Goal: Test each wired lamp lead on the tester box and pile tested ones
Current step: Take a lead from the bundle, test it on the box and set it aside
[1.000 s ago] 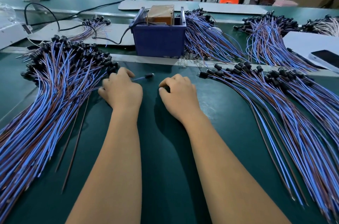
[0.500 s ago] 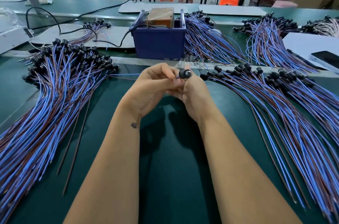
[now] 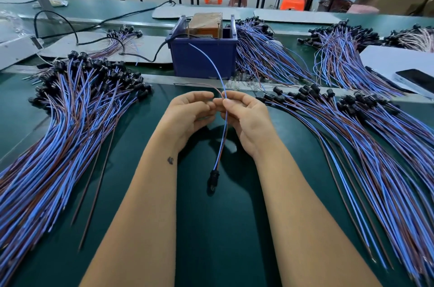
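One blue-and-brown wired lamp lead (image 3: 222, 136) held up between both hands

Its black socket (image 3: 213, 180) dangles above the green tabletop (image 3: 218, 239); right hand (image 3: 249, 120) pinches the blue wire, left hand (image 3: 190, 115) the brown, before the blue plastic tester box (image 3: 203, 56)

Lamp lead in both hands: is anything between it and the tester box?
Nothing visible. The lamp lead is pinched by the left hand and right hand, and its blue wire already arcs over bare mat toward the tester box.
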Motion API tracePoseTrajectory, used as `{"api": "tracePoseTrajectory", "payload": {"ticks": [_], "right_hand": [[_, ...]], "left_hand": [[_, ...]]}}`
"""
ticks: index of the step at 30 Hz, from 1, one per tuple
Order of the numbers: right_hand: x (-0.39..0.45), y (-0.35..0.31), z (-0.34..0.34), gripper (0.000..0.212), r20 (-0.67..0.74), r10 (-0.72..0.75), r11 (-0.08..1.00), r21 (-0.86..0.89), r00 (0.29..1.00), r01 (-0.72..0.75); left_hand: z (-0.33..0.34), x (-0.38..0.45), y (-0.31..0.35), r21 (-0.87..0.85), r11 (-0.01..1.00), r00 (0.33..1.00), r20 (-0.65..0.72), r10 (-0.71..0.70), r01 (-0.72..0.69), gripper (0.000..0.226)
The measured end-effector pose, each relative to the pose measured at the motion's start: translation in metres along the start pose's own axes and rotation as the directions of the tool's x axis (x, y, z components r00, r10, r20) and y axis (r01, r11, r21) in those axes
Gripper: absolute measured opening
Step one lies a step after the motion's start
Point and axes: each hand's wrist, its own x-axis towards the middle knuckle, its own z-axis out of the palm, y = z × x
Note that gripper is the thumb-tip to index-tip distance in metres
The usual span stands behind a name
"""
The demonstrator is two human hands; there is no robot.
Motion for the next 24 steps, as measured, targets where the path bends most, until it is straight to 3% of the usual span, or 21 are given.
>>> {"api": "tracePoseTrajectory", "payload": {"ticks": [4,13,19,24], "right_hand": [[-0.003,-0.001,0.002,0.02,0.014,-0.013,0.999,-0.031,1.0,0.014],[-0.006,-0.001,0.003,0.024,0.07,-0.025,0.984,-0.174,0.997,0.037],[-0.007,0.0,0.007,0.023,0.081,-0.017,0.973,-0.227,0.997,0.035],[-0.006,0.003,0.009,0.021,0.061,-0.026,0.955,-0.294,0.998,0.043]], "left_hand": [[0.009,0.002,-0.001,0.057,0.998,0.99,-0.134,0.039,-0.032,0.028],[0.014,0.005,-0.002,0.066,0.998,0.98,-0.197,0.035,-0.022,0.023],[0.014,0.002,-0.003,0.05,0.996,0.986,-0.145,0.086,-0.079,0.012],[0.011,0.002,-0.003,0.018,0.993,0.985,-0.127,0.119,-0.118,0.021]]}}
